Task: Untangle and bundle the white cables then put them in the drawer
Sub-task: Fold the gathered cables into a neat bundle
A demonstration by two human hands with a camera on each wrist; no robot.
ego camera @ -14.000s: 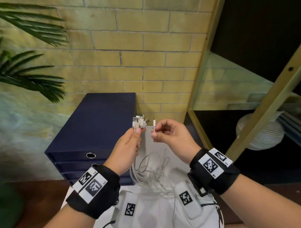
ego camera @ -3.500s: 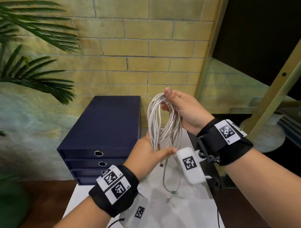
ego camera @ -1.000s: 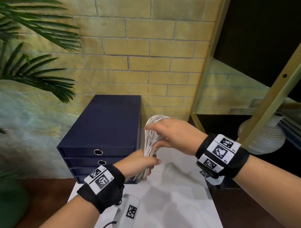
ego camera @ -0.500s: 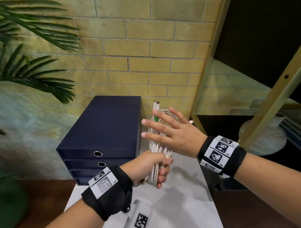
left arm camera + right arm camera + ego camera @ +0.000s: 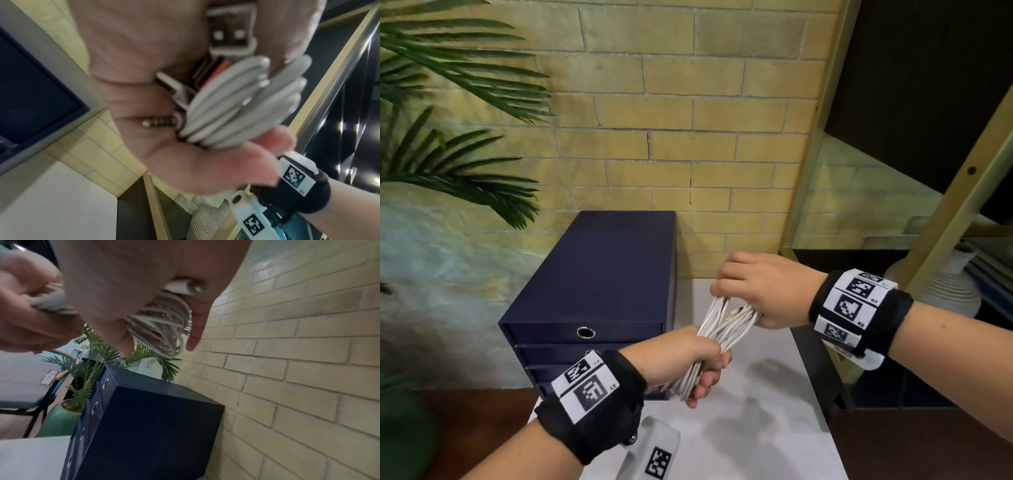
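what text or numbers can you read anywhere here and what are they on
"L5": small print by the square code on the left wristband.
Small print on the right wristband beside its codes: too small to read.
Code tags on the white wrist camera housing: patterns only, no words.
White cables and blue drawer box: no text visible.

Background elements. Yellow brick wall (image 5: 688,113) behind the white table (image 5: 767,421), running along its far edge. Palm fronds (image 5: 448,102) at the upper left; their green pot (image 5: 59,418) stands on the floor beyond the table's left edge. Gold-framed shelf unit (image 5: 959,202) along the right edge, holding a ribbed white vase (image 5: 948,291). A grey chair (image 5: 22,395) is visible in the right wrist view.
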